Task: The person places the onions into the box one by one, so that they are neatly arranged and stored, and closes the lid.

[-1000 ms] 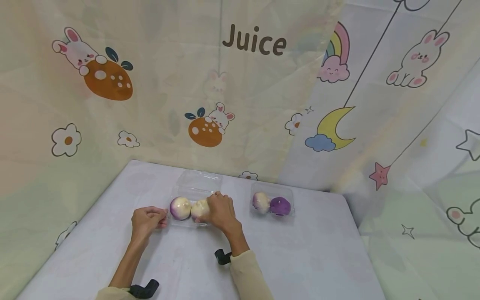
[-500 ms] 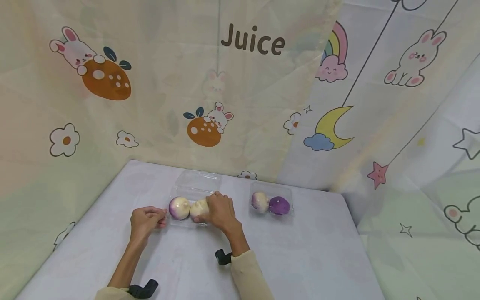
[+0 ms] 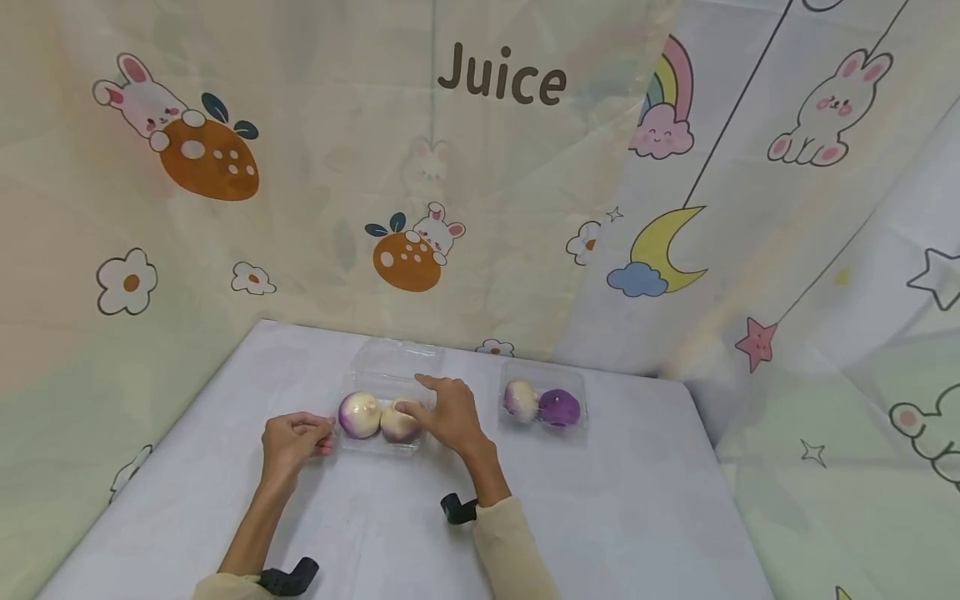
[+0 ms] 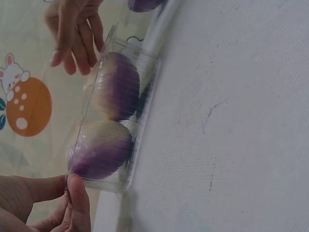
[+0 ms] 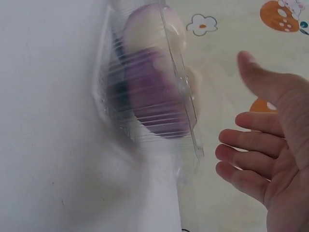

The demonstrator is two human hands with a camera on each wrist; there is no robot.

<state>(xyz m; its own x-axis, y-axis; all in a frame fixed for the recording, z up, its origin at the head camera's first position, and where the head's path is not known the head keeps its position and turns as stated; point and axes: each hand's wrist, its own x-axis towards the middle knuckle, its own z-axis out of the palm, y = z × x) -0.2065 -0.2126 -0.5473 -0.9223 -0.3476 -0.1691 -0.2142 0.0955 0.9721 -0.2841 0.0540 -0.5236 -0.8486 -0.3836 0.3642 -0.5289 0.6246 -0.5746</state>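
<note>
Two white-and-purple turnips, a left one [image 3: 360, 415] and a right one [image 3: 400, 427], sit side by side in a clear plastic clamshell box [image 3: 378, 450]. Its lid [image 3: 397, 358] lies folded back toward the wall. My left hand [image 3: 291, 439] pinches the box's left rim between thumb and fingers, plain in the left wrist view [image 4: 67, 181]. Over the right end of the box my right hand [image 3: 456, 412] hovers with its fingers spread. In the right wrist view those fingers [image 5: 251, 145] hold nothing and stand apart from the box wall.
A second clear box [image 3: 573, 379] stands to the right, holding a pale turnip [image 3: 520, 402] and a deep purple one [image 3: 559, 408]. Both boxes are on a white-covered table [image 3: 622, 500]. A printed cloth curtain [image 3: 315, 167] rises behind the table's back edge.
My right hand has let go of the right turnip and lifted slightly to the right, its fingers spreading. The left hand keeps its pinch on the rim.
</note>
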